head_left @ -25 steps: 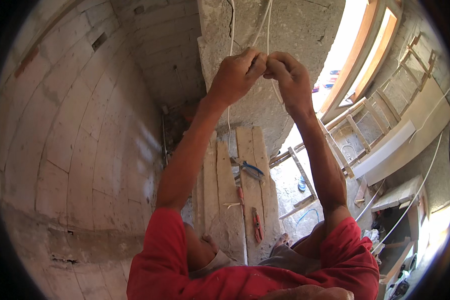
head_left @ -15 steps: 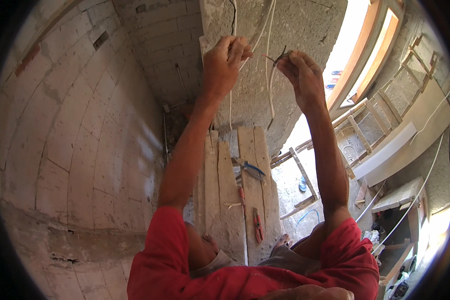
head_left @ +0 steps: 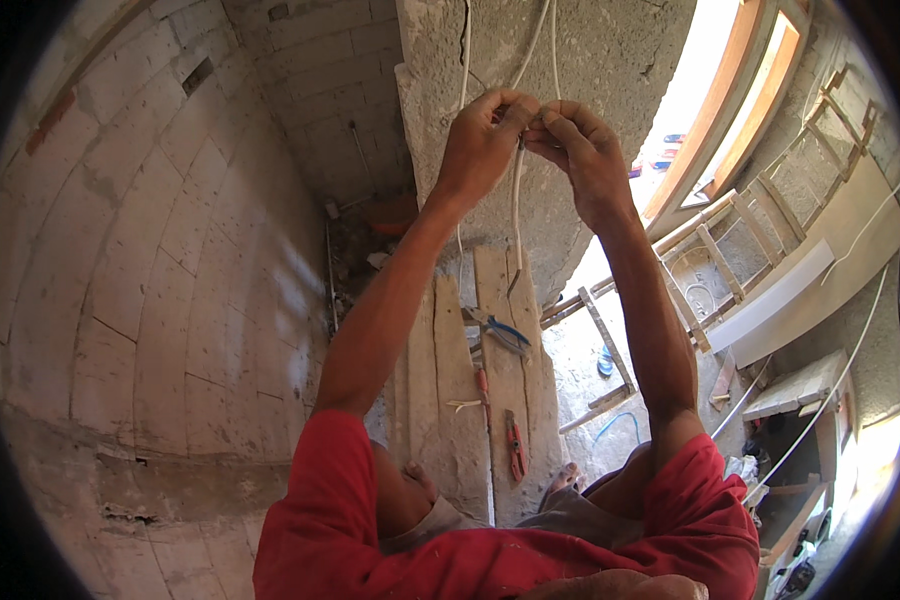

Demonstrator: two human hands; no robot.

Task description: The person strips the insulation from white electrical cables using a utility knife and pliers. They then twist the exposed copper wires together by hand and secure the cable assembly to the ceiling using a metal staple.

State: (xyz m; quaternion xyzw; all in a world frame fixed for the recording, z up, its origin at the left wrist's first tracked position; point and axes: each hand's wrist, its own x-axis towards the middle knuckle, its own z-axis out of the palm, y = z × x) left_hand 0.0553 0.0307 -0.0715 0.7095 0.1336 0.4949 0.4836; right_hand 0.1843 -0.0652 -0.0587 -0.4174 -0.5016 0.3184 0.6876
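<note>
Both my hands are raised together in front of the rough concrete surface, fingertips almost meeting. My left hand (head_left: 482, 145) is closed in a pinch on electrical wire ends, mostly hidden by its fingers. My right hand (head_left: 582, 155) pinches the same dark wire ends from the other side. A white electrical cable (head_left: 517, 200) hangs below the fingertips, its dark tip low over the planks. More white cables (head_left: 553, 50) come down from above to the hands. Another thin white cable (head_left: 465, 60) runs down behind my left hand.
Wooden planks (head_left: 505, 385) lie below me, bearing blue-handled pliers (head_left: 505, 335), a red-handled tool (head_left: 515, 450) and a slim red tool (head_left: 483, 385). A block wall (head_left: 160, 290) rises at left. At right are a wooden ladder-like frame (head_left: 720, 265), pale boards (head_left: 770, 310) and a window frame (head_left: 710, 110).
My hands were apart and have come together, the right moving left and the left slightly right and down. The hanging cable has shifted left with my right hand.
</note>
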